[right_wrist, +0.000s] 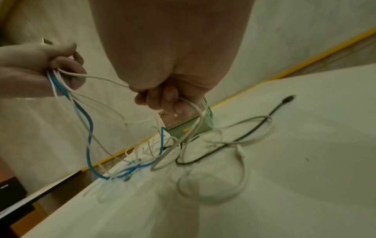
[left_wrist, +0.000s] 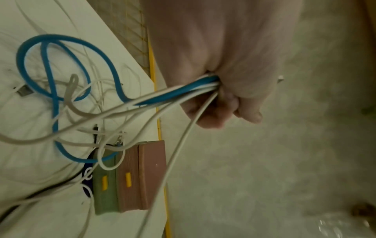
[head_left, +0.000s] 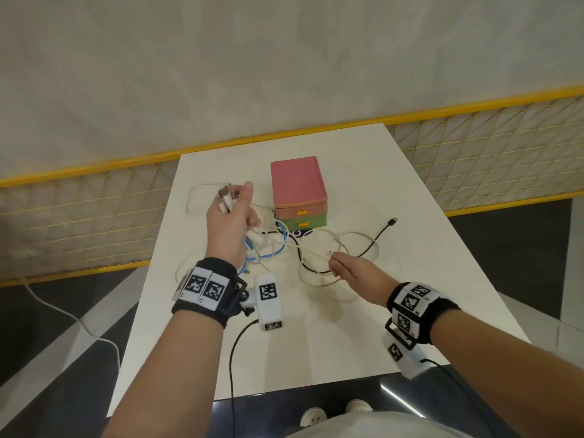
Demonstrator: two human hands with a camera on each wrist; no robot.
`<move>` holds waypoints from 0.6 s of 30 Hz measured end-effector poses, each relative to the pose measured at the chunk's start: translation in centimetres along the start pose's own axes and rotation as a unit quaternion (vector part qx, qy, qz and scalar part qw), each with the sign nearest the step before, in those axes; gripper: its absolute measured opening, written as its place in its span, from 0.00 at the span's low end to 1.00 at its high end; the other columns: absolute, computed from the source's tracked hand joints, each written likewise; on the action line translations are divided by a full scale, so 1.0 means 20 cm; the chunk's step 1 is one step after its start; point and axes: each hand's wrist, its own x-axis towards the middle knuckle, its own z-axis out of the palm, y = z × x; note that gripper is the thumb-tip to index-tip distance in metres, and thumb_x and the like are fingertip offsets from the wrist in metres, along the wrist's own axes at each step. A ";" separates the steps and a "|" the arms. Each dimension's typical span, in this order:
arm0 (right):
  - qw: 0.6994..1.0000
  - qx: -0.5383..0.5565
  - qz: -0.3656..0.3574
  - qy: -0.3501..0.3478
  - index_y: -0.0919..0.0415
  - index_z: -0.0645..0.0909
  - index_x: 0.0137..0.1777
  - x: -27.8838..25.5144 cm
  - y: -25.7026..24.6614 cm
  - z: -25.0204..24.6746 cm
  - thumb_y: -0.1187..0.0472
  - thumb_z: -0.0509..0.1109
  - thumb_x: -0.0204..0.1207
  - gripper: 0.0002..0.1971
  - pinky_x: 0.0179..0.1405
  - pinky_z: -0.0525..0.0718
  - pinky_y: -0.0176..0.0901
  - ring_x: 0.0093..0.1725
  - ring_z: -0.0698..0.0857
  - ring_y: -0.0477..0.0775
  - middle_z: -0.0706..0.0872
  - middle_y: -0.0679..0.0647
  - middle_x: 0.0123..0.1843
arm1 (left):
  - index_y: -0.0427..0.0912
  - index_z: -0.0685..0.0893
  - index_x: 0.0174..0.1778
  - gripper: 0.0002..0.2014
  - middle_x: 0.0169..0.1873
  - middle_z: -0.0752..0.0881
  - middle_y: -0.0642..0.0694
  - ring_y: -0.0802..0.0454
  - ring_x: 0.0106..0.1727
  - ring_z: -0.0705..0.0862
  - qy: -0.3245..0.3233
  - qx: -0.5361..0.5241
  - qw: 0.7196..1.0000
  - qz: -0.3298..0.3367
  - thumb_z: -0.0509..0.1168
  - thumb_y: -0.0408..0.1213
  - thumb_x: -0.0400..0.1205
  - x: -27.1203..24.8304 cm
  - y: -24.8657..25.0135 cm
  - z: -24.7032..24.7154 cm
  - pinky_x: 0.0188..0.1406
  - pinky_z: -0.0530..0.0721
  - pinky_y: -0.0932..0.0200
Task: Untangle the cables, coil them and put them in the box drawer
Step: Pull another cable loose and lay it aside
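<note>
A tangle of white cables (head_left: 319,257), a blue cable (head_left: 268,252) and a black cable (head_left: 376,238) lies on the white table (head_left: 363,343) in front of the drawer box (head_left: 298,184). The box has a pink upper drawer (left_wrist: 130,178) and a green lower drawer (left_wrist: 104,183), both closed. My left hand (head_left: 230,219) is raised above the table and grips a bundle of white and blue cables (left_wrist: 183,91), with plug ends (head_left: 225,197) sticking out above the fist. My right hand (head_left: 350,268), lower and nearer, pinches a white cable (right_wrist: 195,109) that runs across to the left hand.
A yellow-framed mesh fence (head_left: 474,147) runs behind the table before a pale wall. The black cable's plug (head_left: 392,221) lies to the right of the box. Dark floor flanks the table; my shoes (head_left: 335,412) show below its near edge.
</note>
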 end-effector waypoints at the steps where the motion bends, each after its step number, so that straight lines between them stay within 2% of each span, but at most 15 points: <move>1: 1.000 -0.009 -0.001 0.011 0.47 0.70 0.37 0.02 0.00 -0.02 0.56 0.54 0.85 0.14 0.43 0.76 0.45 0.35 0.76 0.48 0.76 0.44 0.32 | 0.47 0.79 0.44 0.06 0.22 0.73 0.55 0.57 0.19 0.66 -0.036 0.014 0.999 -0.006 0.70 0.41 0.81 -0.02 0.00 0.01 0.18 0.71 0.63; 2: 1.000 -0.009 -0.004 0.026 0.51 0.72 0.39 0.04 -0.02 -0.03 0.56 0.54 0.85 0.13 0.44 0.77 0.47 0.36 0.77 0.50 0.78 0.47 0.33 | 0.47 0.81 0.45 0.05 0.25 0.74 0.55 0.58 0.19 0.65 -0.082 0.052 0.995 -0.014 0.71 0.42 0.81 -0.05 0.00 0.03 0.16 0.66 0.65; 3: 0.999 -0.004 -0.011 0.045 0.55 0.73 0.40 0.06 -0.05 -0.05 0.56 0.55 0.85 0.12 0.44 0.77 0.45 0.36 0.78 0.51 0.79 0.49 0.34 | 0.47 0.83 0.47 0.06 0.30 0.77 0.54 0.58 0.19 0.66 -0.134 0.116 0.984 -0.021 0.71 0.43 0.81 -0.09 -0.01 0.06 0.16 0.65 0.66; 4: 0.998 0.001 -0.021 0.062 0.57 0.74 0.41 0.08 -0.07 -0.07 0.57 0.55 0.85 0.12 0.42 0.76 0.41 0.35 0.78 0.47 0.79 0.48 0.34 | 0.47 0.85 0.51 0.08 0.36 0.81 0.54 0.59 0.22 0.70 -0.188 0.201 0.961 -0.023 0.70 0.45 0.81 -0.12 -0.03 0.08 0.18 0.68 0.66; 5: 0.997 0.004 -0.032 0.077 0.57 0.74 0.41 0.10 -0.11 -0.09 0.57 0.55 0.85 0.12 0.38 0.74 0.34 0.32 0.77 0.42 0.78 0.46 0.33 | 0.47 0.85 0.54 0.11 0.42 0.84 0.54 0.60 0.25 0.74 -0.244 0.293 0.924 -0.026 0.70 0.47 0.81 -0.15 -0.05 0.10 0.22 0.72 0.66; 6: 0.995 0.005 -0.044 0.090 0.56 0.73 0.41 0.12 -0.14 -0.12 0.57 0.56 0.85 0.11 0.34 0.72 0.29 0.30 0.76 0.40 0.77 0.44 0.32 | 0.45 0.85 0.54 0.13 0.43 0.85 0.53 0.59 0.29 0.77 -0.289 0.374 0.881 -0.028 0.69 0.49 0.80 -0.18 -0.07 0.11 0.27 0.74 0.64; 7: 0.993 0.007 -0.054 0.102 0.55 0.73 0.41 0.13 -0.16 -0.15 0.57 0.56 0.85 0.11 0.32 0.71 0.28 0.30 0.76 0.38 0.76 0.43 0.31 | 0.43 0.85 0.51 0.14 0.40 0.84 0.54 0.58 0.32 0.79 -0.316 0.422 0.849 -0.027 0.69 0.50 0.81 -0.20 -0.09 0.12 0.31 0.75 0.65; 8: 0.992 0.010 -0.061 0.111 0.55 0.73 0.41 0.14 -0.18 -0.18 0.57 0.56 0.85 0.11 0.32 0.70 0.27 0.29 0.76 0.37 0.75 0.42 0.29 | 0.42 0.84 0.48 0.13 0.37 0.83 0.56 0.60 0.35 0.79 -0.315 0.434 0.844 -0.025 0.69 0.50 0.81 -0.20 -0.09 0.12 0.32 0.75 0.67; 9: 0.991 0.013 -0.065 0.115 0.55 0.73 0.41 0.14 -0.18 -0.20 0.58 0.56 0.85 0.10 0.32 0.70 0.26 0.29 0.76 0.36 0.75 0.41 0.29 | 0.45 0.83 0.48 0.11 0.37 0.82 0.60 0.63 0.37 0.80 -0.288 0.418 0.861 -0.027 0.69 0.50 0.81 -0.20 -0.07 0.12 0.34 0.75 0.69; 10: 0.992 0.014 -0.064 0.109 0.55 0.73 0.41 0.13 -0.17 -0.22 0.59 0.56 0.85 0.10 0.32 0.70 0.26 0.29 0.75 0.37 0.75 0.41 0.29 | 0.47 0.83 0.48 0.10 0.40 0.82 0.62 0.62 0.40 0.80 -0.237 0.380 0.893 -0.029 0.69 0.50 0.81 -0.17 -0.04 0.11 0.35 0.76 0.69; 12: 0.995 0.003 -0.050 0.084 0.56 0.73 0.42 0.12 -0.11 -0.24 0.59 0.54 0.85 0.11 0.33 0.71 0.29 0.29 0.73 0.41 0.75 0.41 0.31 | 0.48 0.81 0.43 0.08 0.46 0.85 0.55 0.57 0.42 0.81 -0.104 0.300 0.948 -0.001 0.70 0.48 0.80 -0.10 0.03 0.07 0.36 0.78 0.67; 13: 0.996 -0.006 -0.039 0.076 0.57 0.72 0.42 0.12 -0.08 -0.24 0.59 0.53 0.86 0.11 0.34 0.71 0.33 0.29 0.72 0.43 0.75 0.42 0.31 | 0.48 0.80 0.42 0.09 0.47 0.85 0.52 0.55 0.41 0.81 -0.041 0.267 0.963 0.021 0.70 0.47 0.80 -0.07 0.07 0.05 0.37 0.79 0.66; 15: 0.997 -0.019 -0.017 0.076 0.59 0.72 0.42 0.11 -0.03 -0.23 0.60 0.53 0.86 0.12 0.35 0.71 0.40 0.29 0.71 0.47 0.74 0.44 0.31 | 0.43 0.80 0.43 0.10 0.42 0.84 0.50 0.53 0.40 0.81 0.044 0.258 0.963 0.072 0.69 0.45 0.82 -0.01 0.13 -0.01 0.42 0.77 0.62; 17: 0.997 -0.022 -0.007 0.079 0.59 0.72 0.41 0.12 -0.03 -0.23 0.60 0.53 0.86 0.12 0.35 0.70 0.38 0.28 0.71 0.45 0.74 0.43 0.31 | 0.39 0.82 0.48 0.10 0.38 0.83 0.50 0.51 0.41 0.80 0.057 0.321 0.939 0.113 0.68 0.43 0.82 0.00 0.13 -0.03 0.41 0.72 0.65; 18: 0.996 -0.027 -0.007 0.080 0.58 0.71 0.40 0.13 -0.05 -0.22 0.60 0.53 0.86 0.12 0.35 0.70 0.36 0.28 0.71 0.42 0.75 0.42 0.31 | 0.41 0.82 0.55 0.10 0.39 0.83 0.49 0.51 0.42 0.81 0.043 0.355 0.926 0.124 0.68 0.42 0.82 -0.01 0.11 -0.02 0.40 0.72 0.66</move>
